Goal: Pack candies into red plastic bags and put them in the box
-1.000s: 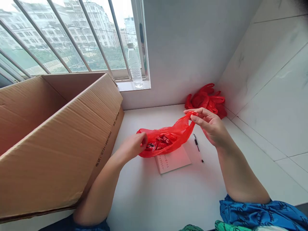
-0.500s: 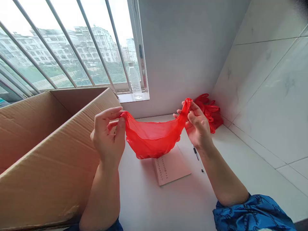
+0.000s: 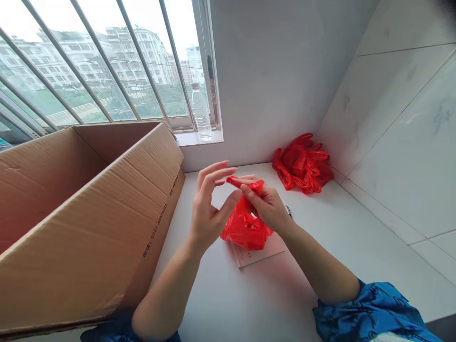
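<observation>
A thin red plastic bag point(image 3: 245, 232) hangs in front of me, bunched up by its handles. My right hand point(image 3: 265, 202) pinches the gathered handles between thumb and fingers. My left hand point(image 3: 212, 206) is beside it with fingers and thumb apart; its fingertips are close to the handle ends, and nothing shows in its grasp. Beneath the bag, partly covered by it, lies a pale pink notebook point(image 3: 261, 255) on the white tabletop point(image 3: 228, 304). A pen point(image 3: 288, 211) is mostly hidden behind my right wrist.
On the left stands a large open cardboard box point(image 3: 92, 228). A heap of red plastic bags point(image 3: 302, 164) lies in the back right corner against the walls. A clear water bottle point(image 3: 201, 114) stands on the sill of the barred window.
My hands have come together from holding the bag stretched wide. The left hand has let go of its handle, and both handles are now gathered in the right.
</observation>
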### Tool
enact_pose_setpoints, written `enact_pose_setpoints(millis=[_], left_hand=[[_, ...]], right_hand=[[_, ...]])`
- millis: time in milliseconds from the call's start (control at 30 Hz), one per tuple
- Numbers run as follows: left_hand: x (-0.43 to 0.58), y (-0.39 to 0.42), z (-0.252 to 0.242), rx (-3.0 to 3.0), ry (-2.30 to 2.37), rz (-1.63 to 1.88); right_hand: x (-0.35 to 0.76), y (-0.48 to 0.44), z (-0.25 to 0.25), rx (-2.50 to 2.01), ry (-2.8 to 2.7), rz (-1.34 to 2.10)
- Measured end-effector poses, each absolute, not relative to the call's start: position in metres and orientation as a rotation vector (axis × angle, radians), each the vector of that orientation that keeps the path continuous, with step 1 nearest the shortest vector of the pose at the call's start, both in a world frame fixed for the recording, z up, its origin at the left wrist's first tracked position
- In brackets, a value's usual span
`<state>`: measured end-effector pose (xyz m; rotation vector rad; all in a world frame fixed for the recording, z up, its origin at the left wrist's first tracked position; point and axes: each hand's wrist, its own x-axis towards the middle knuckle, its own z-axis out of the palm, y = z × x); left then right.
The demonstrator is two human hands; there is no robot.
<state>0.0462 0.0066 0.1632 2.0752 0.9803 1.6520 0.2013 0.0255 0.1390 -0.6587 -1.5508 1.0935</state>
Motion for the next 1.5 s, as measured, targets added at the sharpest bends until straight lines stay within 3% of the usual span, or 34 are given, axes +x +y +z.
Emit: enact_pose_setpoints(millis=[233,467,667,833,1033,1167,1300,1500], left_hand=[[0.053,0.025,0.133,1.573,0.899,0.992],[0.047,0.037,0.132,0.940,0.665,1.029],[0.050,0.034,0.136,0.913,0.715,1.071],[0.048,0.030,0.140,1.039,0.758,1.020],[0.046,0.025,0.145,1.172,0.794,0.798],[0.044,0.021,0.151,1.492,0.897,1.040],[0.035,0.028,0.149,1.775,1.118,1.331],[0.007,0.061,0.127,1.751,1.379,1.445]], right_hand=[[0.230,0.047,0.135,-0.719,-1.220,1.412],[0.244,0.049,0.140,-0.606,-1.515,1.529],[0.251,0.043,0.141,-0.731,-2.018,0.924],[0.246,0.038,0.135,-0.855,-2.068,0.365],[0.239,0.035,0.137,-0.821,-1.981,0.077],[0.245,0.031,0.144,-0.870,-1.985,-0.045],[0.260,0.026,0.152,-0.949,-2.084,0.102],[0.293,0.013,0.160,-1.140,-2.187,0.745]])
